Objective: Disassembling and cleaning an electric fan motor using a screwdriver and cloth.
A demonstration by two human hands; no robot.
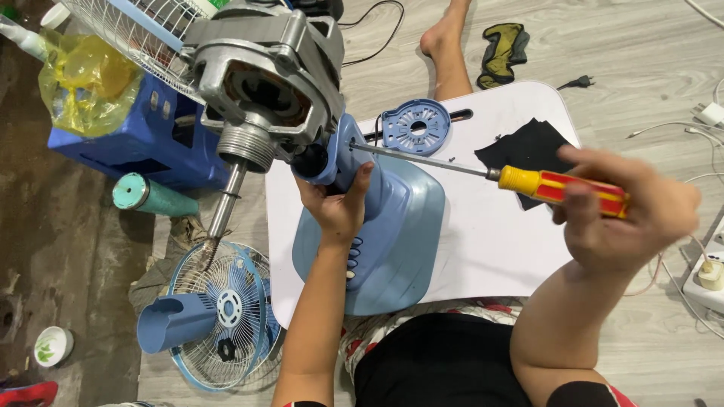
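Note:
My left hand grips the neck of a pale blue fan stand, which rests tilted on a white board. A bare grey fan motor with a long shaft sits atop the neck. My right hand is closed around the yellow and red handle of a screwdriver. Its metal blade reaches left, and its tip touches the neck just above my left thumb.
On the board lie a round blue motor cover and a black cloth. A fan grille with a blue sleeve lies on the floor at left, near a blue crate and a teal tube. Cables and a power strip are at right.

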